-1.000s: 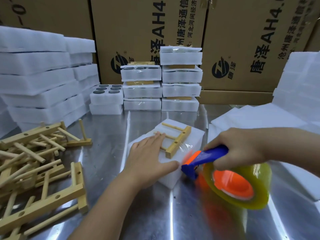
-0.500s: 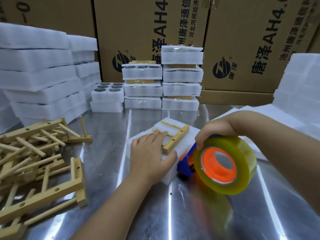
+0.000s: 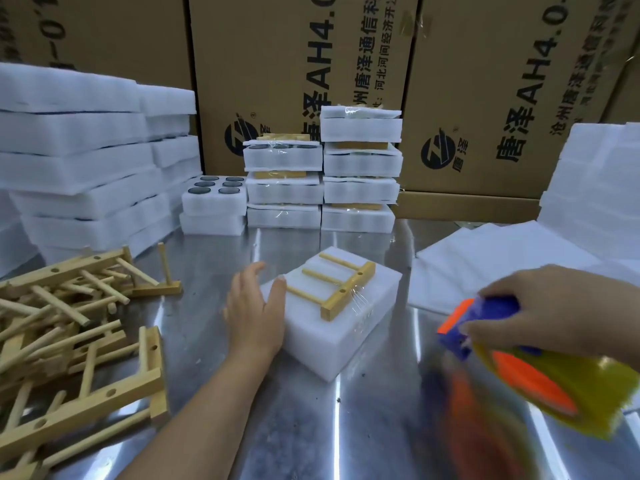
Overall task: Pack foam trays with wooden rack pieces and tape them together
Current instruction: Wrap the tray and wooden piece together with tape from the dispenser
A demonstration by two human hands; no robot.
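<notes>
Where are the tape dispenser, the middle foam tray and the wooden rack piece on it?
tape dispenser [image 3: 533, 384]: head view, orange core of its roll.
foam tray [image 3: 377, 289]: head view, bare top face.
wooden rack piece [image 3: 348, 291]: head view, its crossbar.

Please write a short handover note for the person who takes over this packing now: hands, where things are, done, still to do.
Left hand: open, against the tray's left side, thumb on top.
Right hand: holds the tape dispenser, right of the tray, blurred.
Rack piece lies on the tray; clear tape crosses its bar.
Done: this tray looks taped; packs stand at the back.
Left: probably stack it, then pack the loose pieces at left.
</notes>
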